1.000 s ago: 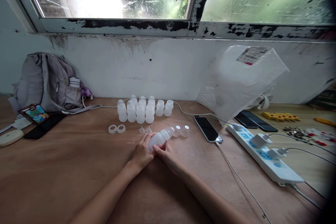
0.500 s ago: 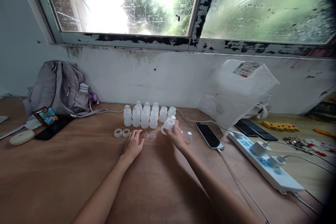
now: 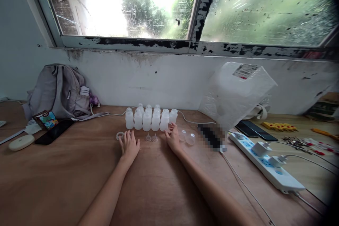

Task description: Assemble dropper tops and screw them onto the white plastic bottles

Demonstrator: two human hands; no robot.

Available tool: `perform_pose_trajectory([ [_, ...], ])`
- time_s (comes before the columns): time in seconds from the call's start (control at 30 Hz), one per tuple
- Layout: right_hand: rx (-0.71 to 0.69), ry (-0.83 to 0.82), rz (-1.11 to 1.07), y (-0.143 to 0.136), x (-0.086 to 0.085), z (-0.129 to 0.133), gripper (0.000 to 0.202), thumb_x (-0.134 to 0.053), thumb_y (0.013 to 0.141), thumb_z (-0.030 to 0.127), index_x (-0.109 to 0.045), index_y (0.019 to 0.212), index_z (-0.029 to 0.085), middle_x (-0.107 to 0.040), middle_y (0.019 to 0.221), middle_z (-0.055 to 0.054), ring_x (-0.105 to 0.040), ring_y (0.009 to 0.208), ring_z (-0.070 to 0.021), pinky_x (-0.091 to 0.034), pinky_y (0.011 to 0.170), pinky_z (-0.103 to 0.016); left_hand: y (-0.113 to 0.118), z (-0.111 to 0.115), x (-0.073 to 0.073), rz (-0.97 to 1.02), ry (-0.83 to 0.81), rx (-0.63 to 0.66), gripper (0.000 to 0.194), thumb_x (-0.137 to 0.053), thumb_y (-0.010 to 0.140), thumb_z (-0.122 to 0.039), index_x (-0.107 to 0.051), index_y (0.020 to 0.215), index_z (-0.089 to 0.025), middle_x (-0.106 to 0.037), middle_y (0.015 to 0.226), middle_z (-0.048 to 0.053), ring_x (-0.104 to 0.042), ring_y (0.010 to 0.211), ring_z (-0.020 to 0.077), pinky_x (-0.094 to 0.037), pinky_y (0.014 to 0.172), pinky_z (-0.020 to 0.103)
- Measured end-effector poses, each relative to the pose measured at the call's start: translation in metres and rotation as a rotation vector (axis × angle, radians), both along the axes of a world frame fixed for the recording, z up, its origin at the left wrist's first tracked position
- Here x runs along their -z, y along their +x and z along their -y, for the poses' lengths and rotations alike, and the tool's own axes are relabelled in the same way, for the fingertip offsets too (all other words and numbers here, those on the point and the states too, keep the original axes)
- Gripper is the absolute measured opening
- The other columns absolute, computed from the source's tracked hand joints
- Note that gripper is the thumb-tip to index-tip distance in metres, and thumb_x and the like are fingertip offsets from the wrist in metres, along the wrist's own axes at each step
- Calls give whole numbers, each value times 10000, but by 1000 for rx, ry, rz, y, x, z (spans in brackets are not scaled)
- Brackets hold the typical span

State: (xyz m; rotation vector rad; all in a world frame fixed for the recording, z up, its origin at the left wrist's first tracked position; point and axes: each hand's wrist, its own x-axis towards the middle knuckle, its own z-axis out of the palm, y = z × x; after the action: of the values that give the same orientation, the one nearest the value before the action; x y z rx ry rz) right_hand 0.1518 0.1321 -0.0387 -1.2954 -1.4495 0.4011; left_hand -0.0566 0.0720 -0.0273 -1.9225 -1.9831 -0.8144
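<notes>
A cluster of small translucent white plastic bottles (image 3: 150,118) stands upright on the wooden worktop (image 3: 66,173), near the wall below the window. They are rounded, squat and milky, with narrower necks, packed close in two short rows. The right hand (image 3: 173,137) lies flat with its fingers (image 3: 169,131) released, their tips at the base of the rightmost front bottle (image 3: 164,120). The left hand (image 3: 129,145) rests palm down, fingers spread and holding nothing, its fingertips beside a white plastic ring (image 3: 120,135). Between the hands sit two clear, cone-shaped teats (image 3: 151,137). Two clear domed caps (image 3: 186,137) lie just right of the right hand. The worktop is smooth brown plywood.
</notes>
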Motion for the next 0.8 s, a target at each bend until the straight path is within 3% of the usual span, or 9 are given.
perform_pose_trajectory([
  [0.13,-136,-9,215,-6,2,24,291,-458,743,274,-504,1009,167,-532,971,-105,-505,867,-198,-415,751,-344,1,-1,4,-39,-19,-30,428,-428,740,-260,-454,1135,-99,-458,1173,198,-340,1128,310,-160,935,548],
  [0.3,-298,-14,499,-19,-3,39,326,-480,756,242,-490,1081,245,-525,1087,-75,-435,1033,-215,-329,866,-365,1,0,5,-33,-54,-77,429,-429,747,-295,-461,1128,-100,-451,1178,211,-368,1104,331,-167,916,571],
  [0.43,-333,-12,443,-21,-6,41,229,-473,749,210,-514,974,230,-573,931,-56,-500,891,-194,-371,779,-329,9,5,2,3,-63,76,357,-429,753,-248,-488,1094,-160,-529,1048,136,-469,979,275,-210,931,520],
  [0.57,-345,5,280,-18,-9,45,187,-463,731,192,-504,912,216,-551,788,-27,-510,703,-159,-400,646,-274,21,11,-2,87,-98,241,271,-459,748,-274,-536,994,-190,-533,944,83,-508,895,231,-379,827,395],
  [0.7,-327,9,206,-20,-14,51,190,-456,686,136,-543,833,218,-517,770,-23,-490,665,-142,-405,612,-255,32,18,-9,277,-94,486,250,-456,767,-334,-508,985,-224,-509,956,40,-538,845,165,-442,744,277],
  [0.8,-379,-5,165,-24,-15,55,260,-456,617,78,-559,817,206,-526,758,-18,-486,668,-140,-403,605,-249,40,24,-13,371,-57,546,254,-464,770,-344,-475,995,-224,-496,989,34,-525,897,161,-435,777,272],
])
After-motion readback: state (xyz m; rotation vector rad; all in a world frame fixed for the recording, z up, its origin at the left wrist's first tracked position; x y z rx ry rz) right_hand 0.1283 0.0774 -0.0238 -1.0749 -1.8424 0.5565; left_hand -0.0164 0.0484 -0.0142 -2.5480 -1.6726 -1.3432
